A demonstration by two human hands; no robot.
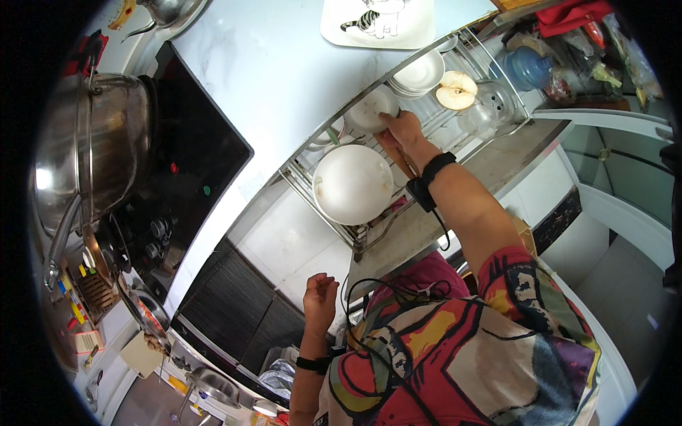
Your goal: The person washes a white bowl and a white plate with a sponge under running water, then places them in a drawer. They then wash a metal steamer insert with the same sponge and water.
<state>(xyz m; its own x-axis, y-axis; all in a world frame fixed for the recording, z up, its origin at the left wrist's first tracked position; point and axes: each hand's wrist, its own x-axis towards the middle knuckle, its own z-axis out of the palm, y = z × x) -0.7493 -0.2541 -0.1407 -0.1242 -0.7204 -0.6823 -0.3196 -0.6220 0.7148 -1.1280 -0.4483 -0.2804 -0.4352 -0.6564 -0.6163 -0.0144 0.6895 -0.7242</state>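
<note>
My right hand reaches into a pulled-out wire dish drawer, its fingers closed on the rim of a white bowl. Nearer to me in the drawer lies a large white bowl, upside down. Beyond my hand stand a stack of small white dishes, a dish shaped like an apple half and clear glassware. A brown wooden handle shows under my wrist. My left hand hangs beside my body, fingers curled, holding nothing.
Left of the drawer is a light countertop with a black cooktop and a large steel pot. A tray with a cat drawing lies at the top. A blue plastic bottle stands right. A black cable hangs before me.
</note>
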